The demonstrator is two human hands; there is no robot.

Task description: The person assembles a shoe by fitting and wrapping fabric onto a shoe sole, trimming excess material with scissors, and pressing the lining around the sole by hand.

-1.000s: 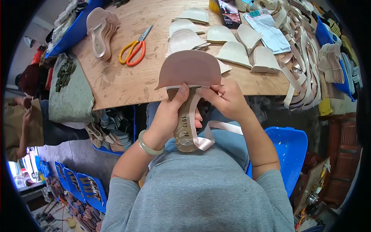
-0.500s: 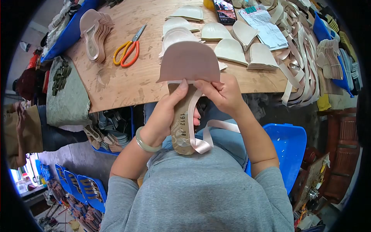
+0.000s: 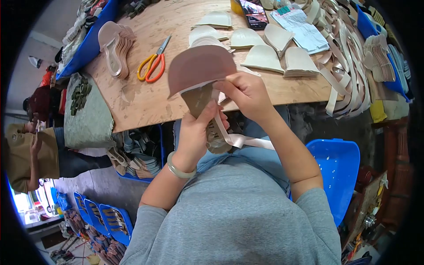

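A shoe insole (image 3: 198,99) with a wide mauve front piece (image 3: 201,66) is tilted between my hands, above the table's near edge. My left hand (image 3: 197,130) is closed around its narrow middle, thumb on top, partly covering the printed numbers near the heel. At the edge of the front piece my right hand (image 3: 247,95) pinches a pale satin ribbon (image 3: 220,123) against the insole. The ribbon runs down beside the insole, folds near the heel and trails to the right under my forearm. The fingers beneath the insole are mostly hidden.
On the wooden table (image 3: 145,104) lie orange-handled scissors (image 3: 152,64), stacked insoles (image 3: 116,53), piles of pale front pieces (image 3: 263,57), a phone (image 3: 255,13), paper (image 3: 300,28) and heaped ribbons (image 3: 349,66). A blue bin (image 3: 338,172) stands right. Another person (image 3: 35,154) is at left.
The insole has tilted, its front end swinging left. My left hand has slid up to its middle, and my right hand has risen slightly with the ribbon. The head view has shifted a little.
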